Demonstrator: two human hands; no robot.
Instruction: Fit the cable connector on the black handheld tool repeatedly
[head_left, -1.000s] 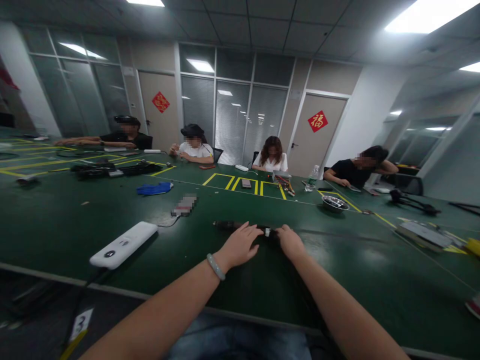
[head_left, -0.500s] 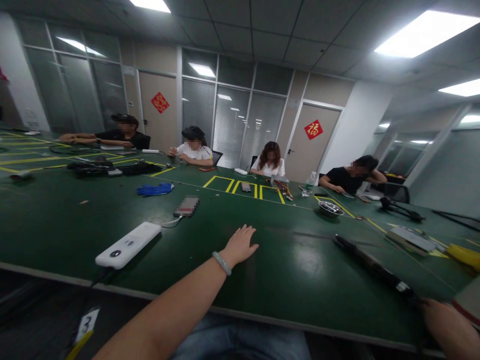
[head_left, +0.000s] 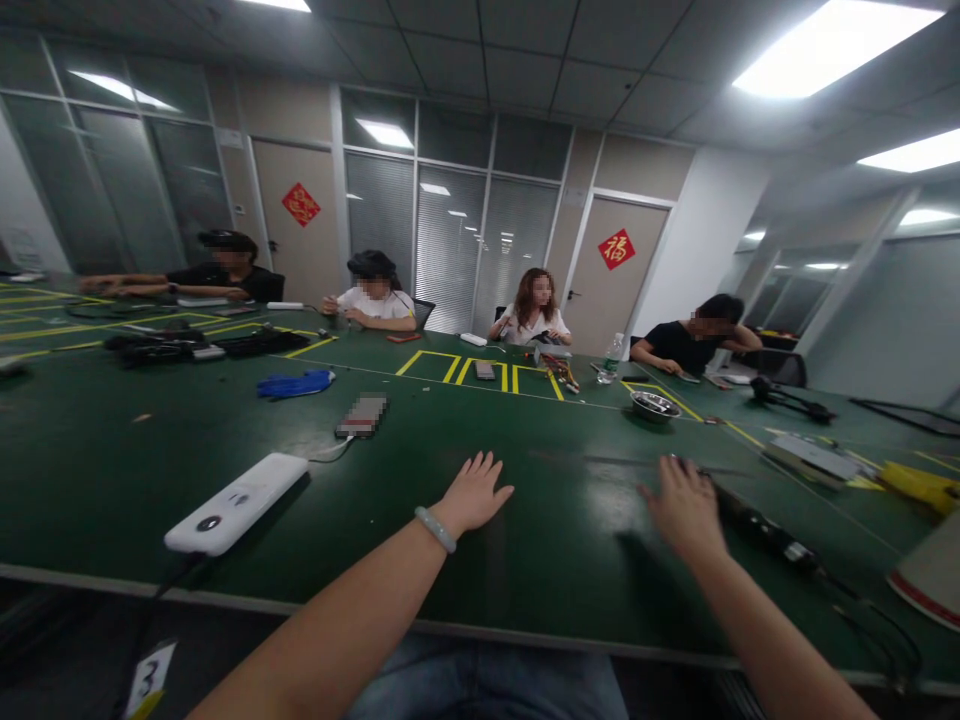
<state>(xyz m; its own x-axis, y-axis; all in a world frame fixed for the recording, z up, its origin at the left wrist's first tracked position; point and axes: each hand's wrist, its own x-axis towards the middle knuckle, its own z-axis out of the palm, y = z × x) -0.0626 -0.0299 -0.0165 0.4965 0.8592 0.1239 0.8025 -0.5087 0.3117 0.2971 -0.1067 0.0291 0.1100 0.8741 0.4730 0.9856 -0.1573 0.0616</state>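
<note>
My left hand (head_left: 474, 496) lies on the green table (head_left: 555, 570), fingers spread, with a pale bangle (head_left: 436, 529) on the wrist. It holds nothing. Farther right, my right hand (head_left: 686, 508) is open above the table with its fingers apart. Just beside it lies a long black rod-shaped device (head_left: 772, 537) with a cable trailing towards the near edge. The fingers cover its far end, and I cannot tell whether they touch it. Left of my left hand is a white oblong device (head_left: 238, 503), wired to a phone (head_left: 362, 415).
Blue gloves (head_left: 295, 384) and a black cable bundle (head_left: 161, 345) lie to the left. A metal bowl (head_left: 654, 406), a bottle (head_left: 611, 358) and a grey box (head_left: 811, 459) stand to the right, near a white container (head_left: 930, 575). Several people sit across the table.
My right hand has come from the lower right edge to the far end of the black device, opening out. My left hand stays in place. A person opposite has raised their head.
</note>
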